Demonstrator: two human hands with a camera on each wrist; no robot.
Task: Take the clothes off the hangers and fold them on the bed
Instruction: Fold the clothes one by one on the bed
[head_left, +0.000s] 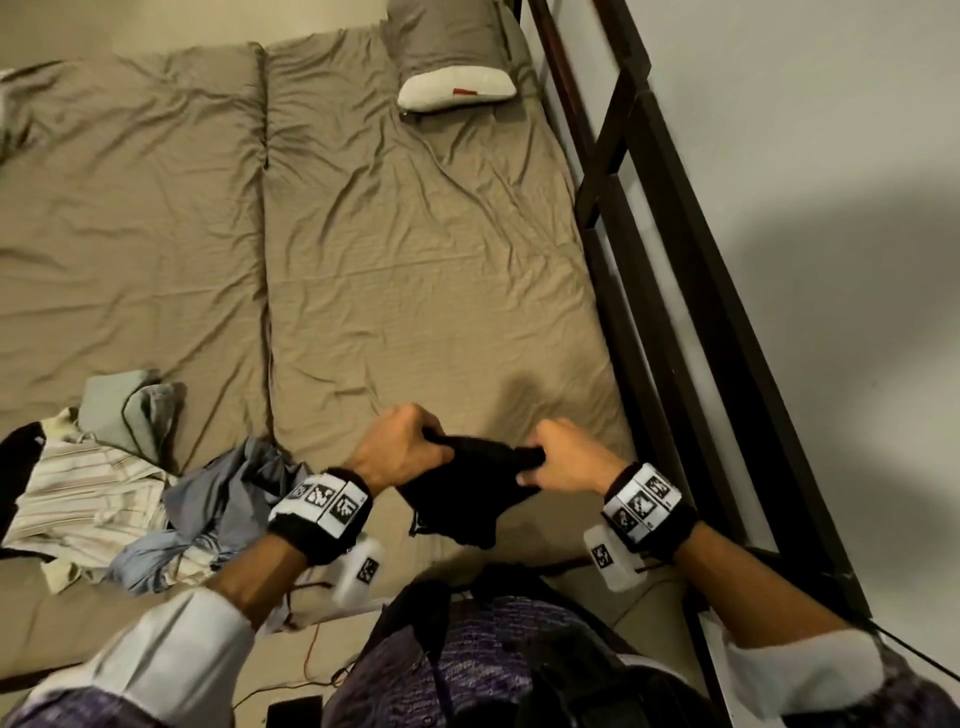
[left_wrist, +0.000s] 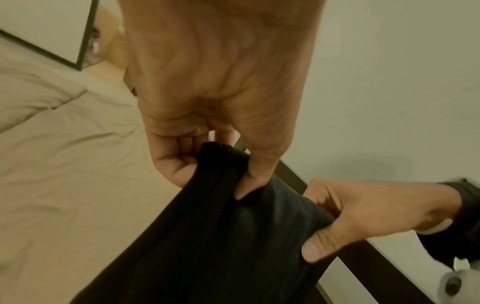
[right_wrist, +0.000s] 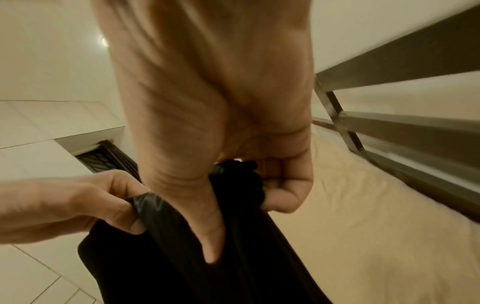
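At the far left of the head view, a heap of loose clothes (head_left: 104, 488) lies on the bed covered in a wrinkled tan sheet (head_left: 395, 249) — a pale striped shirt, a grey-blue garment and a light green piece, bunched together near the bed's near edge. Just to the right of that heap the person's left forearm reaches forward, a black wrist strap with square printed markers (head_left: 324, 506) wrapped round it and a white rolled-up cuff further back. The left hand (head_left: 397, 449) is held knuckles-up above the sheet, fingers curled under and thumb pressed in, clamped on a gathered edge of a black soft fabric garment (head_left: 457, 499). In the left wrist view the fabric bunches between thumb and forefinger and hangs down from there.

The garment spans the short gap between both hands and sags below them, its lower part hanging towards the person's body over the near end of the bed. The right hand (head_left: 566, 460) mirrors the left — fingers folded round the other end of the same edge, thumb pinching it from beneath, wrist level. Further right, a dark wooden bed frame rail (head_left: 670, 291) runs along a pale wall. At the far end of the bed lies a small white pillow with a red tag (head_left: 457, 91).
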